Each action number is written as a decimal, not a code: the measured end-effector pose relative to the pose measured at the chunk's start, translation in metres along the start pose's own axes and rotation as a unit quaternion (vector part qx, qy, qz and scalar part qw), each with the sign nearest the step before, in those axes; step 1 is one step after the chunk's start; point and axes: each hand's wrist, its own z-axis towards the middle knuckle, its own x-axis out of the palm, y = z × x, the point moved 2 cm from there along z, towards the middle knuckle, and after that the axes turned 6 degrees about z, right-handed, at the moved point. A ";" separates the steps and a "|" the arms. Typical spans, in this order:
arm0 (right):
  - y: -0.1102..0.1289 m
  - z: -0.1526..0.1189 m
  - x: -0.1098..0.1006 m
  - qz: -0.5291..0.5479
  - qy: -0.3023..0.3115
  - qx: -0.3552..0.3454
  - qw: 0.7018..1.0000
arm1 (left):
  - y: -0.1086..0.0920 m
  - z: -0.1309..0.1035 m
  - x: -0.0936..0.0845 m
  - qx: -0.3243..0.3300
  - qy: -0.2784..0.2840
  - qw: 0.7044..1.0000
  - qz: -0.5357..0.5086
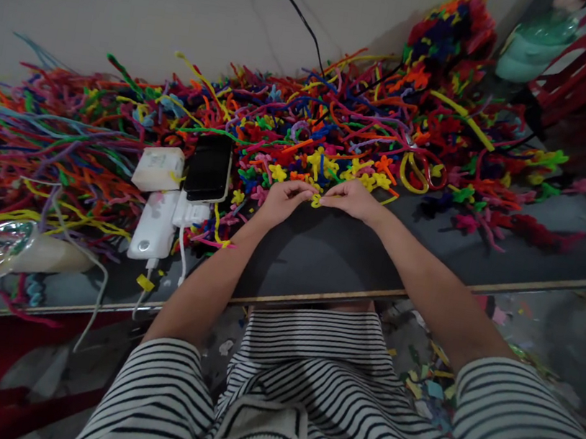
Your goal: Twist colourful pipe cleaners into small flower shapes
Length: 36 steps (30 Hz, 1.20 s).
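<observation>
Between my fingertips is a small yellow pipe cleaner flower (316,199), held just above the dark table (315,252). My left hand (285,200) pinches it from the left side. From the right, my right hand (353,200) pinches it too, fingers closed. A yellow pipe cleaner end (390,198) shows beside my right hand. Right behind both hands lie several finished yellow pipe cleaner flowers (323,163), on the edge of a big heap of coloured pipe cleaners (286,113).
Left of my hands lie a black phone (208,168), a white box (159,167) and a white power bank (153,225) with cables. A plastic cup (26,255) lies at the far left. Scissors with yellow and red handles (414,173) rest at the right. A pale green container (532,50) stands behind.
</observation>
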 end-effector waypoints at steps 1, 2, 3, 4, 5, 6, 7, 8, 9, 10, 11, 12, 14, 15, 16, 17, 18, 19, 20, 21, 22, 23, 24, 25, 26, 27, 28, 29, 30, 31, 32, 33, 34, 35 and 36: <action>0.001 0.000 0.000 0.000 0.004 0.002 1.000 | 0.001 0.000 0.000 -0.003 0.002 1.000 -0.002; 0.001 -0.001 0.000 0.001 0.008 0.003 1.000 | 0.001 0.000 0.000 -0.007 0.005 1.000 -0.006; 0.002 -0.001 0.000 0.001 0.012 0.001 1.000 | 0.001 0.000 0.000 -0.010 0.009 1.000 -0.011; 0.002 -0.001 0.000 -0.001 0.014 -0.001 1.000 | 0.002 0.000 0.001 -0.012 0.011 1.000 -0.016; 0.003 -0.001 0.000 -0.003 0.015 -0.004 1.000 | 0.002 0.000 0.001 -0.013 0.013 1.000 -0.019; 0.003 -0.001 -0.001 -0.005 0.015 -0.006 1.000 | 0.002 0.001 0.001 -0.013 0.013 1.000 -0.020; 0.003 -0.001 -0.001 -0.008 0.014 -0.006 1.000 | 0.001 0.001 0.002 -0.012 0.012 1.000 -0.020; 0.003 -0.001 -0.001 -0.009 0.014 -0.007 1.000 | 0.001 0.001 0.002 -0.012 0.011 1.000 -0.018; 0.003 -0.001 -0.001 -0.009 0.012 -0.007 1.000 | 0.001 0.001 0.002 -0.011 0.010 1.000 -0.015; 0.003 0.000 0.000 -0.009 0.008 -0.008 1.000 | 0.000 0.001 0.002 -0.010 0.009 1.000 -0.012; 0.003 0.000 0.000 -0.009 0.005 -0.010 1.000 | 0.000 0.001 0.002 -0.007 0.009 1.000 -0.010; 0.003 0.000 0.000 -0.009 0.001 -0.014 1.000 | -0.001 0.000 0.003 -0.002 0.009 1.000 -0.009; 0.002 0.001 0.001 -0.012 -0.005 -0.019 1.000 | -0.002 0.000 0.003 0.008 0.006 1.000 -0.010; 0.002 0.001 0.001 -0.014 -0.006 -0.020 1.000 | -0.002 0.000 0.003 0.014 0.001 1.000 -0.016; 0.002 0.001 0.001 -0.015 -0.005 -0.020 1.000 | -0.002 0.000 0.003 0.019 -0.004 1.000 -0.024; 0.002 0.001 0.001 -0.015 -0.002 -0.019 1.000 | -0.002 0.000 0.003 0.023 -0.008 0.999 -0.032; 0.003 0.000 0.001 -0.012 0.001 -0.017 1.000 | -0.002 0.000 0.003 0.024 -0.010 0.999 -0.039; 0.003 0.000 0.001 -0.010 0.005 -0.015 1.000 | -0.001 0.000 0.003 0.022 -0.009 0.999 -0.043; 0.004 -0.001 0.000 -0.008 0.007 -0.013 1.000 | 0.000 0.000 0.003 0.016 -0.007 0.999 -0.046; 0.005 -0.002 0.000 -0.008 0.008 -0.012 1.000 | 0.000 0.000 0.004 0.007 -0.006 0.999 -0.048; 0.006 -0.002 0.000 -0.009 0.007 -0.012 1.000 | 0.001 0.000 0.004 -0.004 -0.006 0.999 -0.051; 0.007 -0.003 0.000 -0.012 0.005 -0.013 1.000 | 0.002 0.000 0.004 -0.014 -0.006 0.998 -0.056; 0.008 -0.003 -0.001 -0.015 0.003 -0.015 1.000 | 0.002 0.001 0.004 -0.023 -0.006 0.998 -0.062; 0.008 -0.003 -0.001 -0.018 0.001 -0.016 1.000 | 0.002 0.001 0.004 -0.032 -0.004 0.997 -0.066; 0.008 -0.003 -0.001 -0.019 0.000 -0.017 1.000 | 0.002 0.002 0.004 -0.039 0.000 0.997 -0.068; 0.008 -0.003 -0.001 -0.020 0.001 -0.015 1.000 | 0.002 0.002 0.004 -0.045 0.006 0.997 -0.069; 0.007 -0.002 0.000 -0.019 0.002 -0.014 1.000 | 0.002 0.003 0.004 -0.051 0.014 0.996 -0.068; 0.006 -0.002 0.000 -0.019 0.005 -0.012 1.000 | 0.002 0.003 0.004 -0.055 0.019 0.996 -0.066; 0.005 -0.001 0.000 -0.020 0.008 -0.011 1.000 | 0.003 0.003 0.005 -0.056 0.022 0.996 -0.064; 0.004 -0.001 0.000 -0.021 0.010 -0.011 1.000 | 0.003 0.003 0.005 -0.056 0.020 0.996 -0.062; 0.003 -0.001 0.000 -0.022 0.011 -0.013 1.000 | 0.003 0.004 0.005 -0.052 0.014 0.997 -0.059; 0.003 -0.001 0.001 -0.020 0.012 -0.014 1.000 | 0.004 0.003 0.005 -0.047 0.003 0.997 -0.058; 0.004 -0.001 0.001 -0.017 0.011 -0.015 1.000 | 0.004 0.003 0.005 -0.040 -0.008 0.998 -0.057; 0.004 -0.001 0.001 -0.012 0.010 -0.015 1.000 | 0.004 0.003 0.005 -0.032 -0.018 0.998 -0.058; 0.005 -0.001 0.001 -0.005 0.009 -0.014 1.000 | 0.004 0.002 0.005 -0.026 -0.024 0.998 -0.058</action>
